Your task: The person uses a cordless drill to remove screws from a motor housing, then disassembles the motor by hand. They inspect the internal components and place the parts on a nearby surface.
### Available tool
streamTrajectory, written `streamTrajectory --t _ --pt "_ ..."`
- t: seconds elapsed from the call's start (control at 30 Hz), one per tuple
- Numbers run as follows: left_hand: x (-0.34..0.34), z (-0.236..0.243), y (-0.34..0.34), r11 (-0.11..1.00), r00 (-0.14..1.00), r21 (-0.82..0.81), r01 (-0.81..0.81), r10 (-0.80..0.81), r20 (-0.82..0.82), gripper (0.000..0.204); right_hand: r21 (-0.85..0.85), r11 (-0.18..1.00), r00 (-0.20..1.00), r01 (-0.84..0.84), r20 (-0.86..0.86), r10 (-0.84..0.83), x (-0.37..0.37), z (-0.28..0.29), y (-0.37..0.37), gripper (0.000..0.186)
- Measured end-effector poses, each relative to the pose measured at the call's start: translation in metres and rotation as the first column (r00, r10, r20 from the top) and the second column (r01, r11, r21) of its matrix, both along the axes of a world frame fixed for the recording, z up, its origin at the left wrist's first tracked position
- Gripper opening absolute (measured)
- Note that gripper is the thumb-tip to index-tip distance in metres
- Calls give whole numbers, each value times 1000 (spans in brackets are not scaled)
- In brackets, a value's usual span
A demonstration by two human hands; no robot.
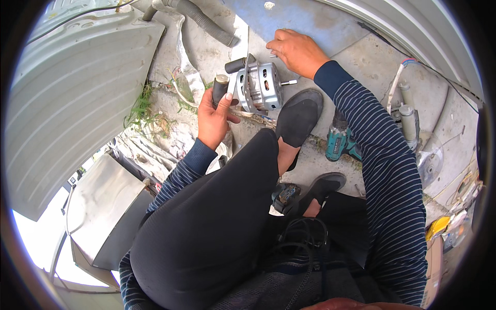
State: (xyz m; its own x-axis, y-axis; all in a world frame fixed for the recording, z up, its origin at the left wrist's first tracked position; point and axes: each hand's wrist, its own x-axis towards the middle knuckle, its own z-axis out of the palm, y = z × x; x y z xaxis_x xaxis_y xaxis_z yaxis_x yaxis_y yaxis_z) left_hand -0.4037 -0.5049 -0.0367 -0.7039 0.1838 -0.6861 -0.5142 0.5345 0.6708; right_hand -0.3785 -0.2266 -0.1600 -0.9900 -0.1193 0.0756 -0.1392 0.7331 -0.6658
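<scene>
My left hand (213, 121) is closed round a short black cylinder (220, 89) with a tan round end pointing up, just left of an electric motor (264, 87). The motor lies on the concrete, its silver casing slotted and its thin shaft pointing right. Another black cylinder (235, 65) sits against its upper left side. Beyond the motor, my right hand (300, 50) hovers with thumb and fingers pinched together. A small metal piece (274, 56) shows at those fingertips, too small to name.
A teal cordless drill (337, 142) lies right of my shoe, with a battery pack (285, 196) nearer me. Ribbed metal panels (88, 88) stand at left and upper right. A grey corrugated hose (206, 23) lies at the far side. Cylindrical parts (408, 121) lie at right.
</scene>
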Motion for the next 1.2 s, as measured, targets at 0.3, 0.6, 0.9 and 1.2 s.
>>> streamTrajectory --t 0.3,0.6,0.9,1.2 --pt "1 4 4 964 976 153 -217 216 22 35 -41 981 982 191 13 -191 2 6 -7 5" --pt "2 17 -3 975 990 172 -142 136 48 27 -629 630 890 455 333 -311 56 103 -37 23" --pt "-2 28 2 998 1000 67 9 -10 27 22 -681 333 758 652 574 -310 97 105 -60 19" --pt "-8 38 7 998 995 2 67 -67 75 24 -687 132 680 715 637 -363 106 94 -59 13"
